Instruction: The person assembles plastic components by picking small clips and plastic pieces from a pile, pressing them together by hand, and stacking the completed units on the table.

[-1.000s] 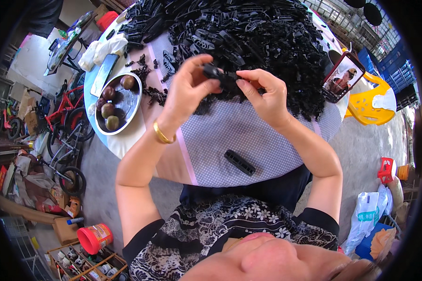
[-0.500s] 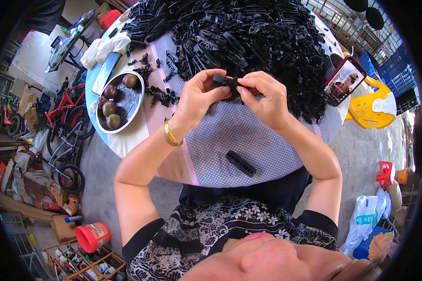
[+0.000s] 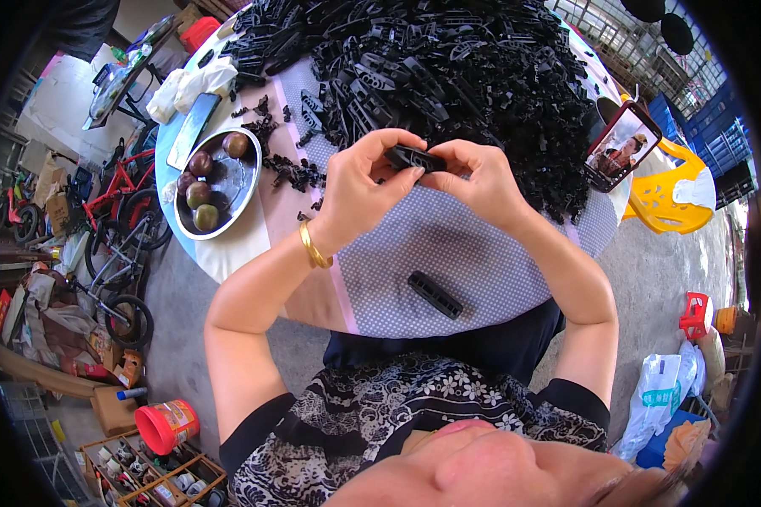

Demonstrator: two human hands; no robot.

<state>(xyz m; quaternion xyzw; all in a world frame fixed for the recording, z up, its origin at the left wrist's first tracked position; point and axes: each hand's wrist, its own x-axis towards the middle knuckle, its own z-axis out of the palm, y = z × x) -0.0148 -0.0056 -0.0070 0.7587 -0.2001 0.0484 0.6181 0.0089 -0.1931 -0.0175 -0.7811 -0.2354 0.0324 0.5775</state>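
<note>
Between my two hands, over the near edge of a large heap of black plastic parts [image 3: 448, 93], I hold a small dark plastic piece [image 3: 414, 159]. My left hand [image 3: 368, 182] pinches its left end between thumb and fingers, a gold bangle on that wrist. Thumb and fingers of my right hand [image 3: 479, 182] close on the right end. The piece's exact kind is partly hidden by my fingers. Nearer to me, a long black slotted plastic part [image 3: 435, 294] lies alone on the dotted tablecloth [image 3: 380, 279].
Left on the round table stand a metal bowl [image 3: 247, 198] of round dark fruit and a flat pale-blue phone-like slab [image 3: 193, 131]. Small black bits [image 3: 292, 173] lie scattered beside the heap. A propped phone [image 3: 622, 148] stands at the right edge, near a yellow chair [image 3: 672, 194].
The piece has been turned in my fingers, showing a different, longer face. My right hand has shifted slightly and its fingers have closed further round the right end.
</note>
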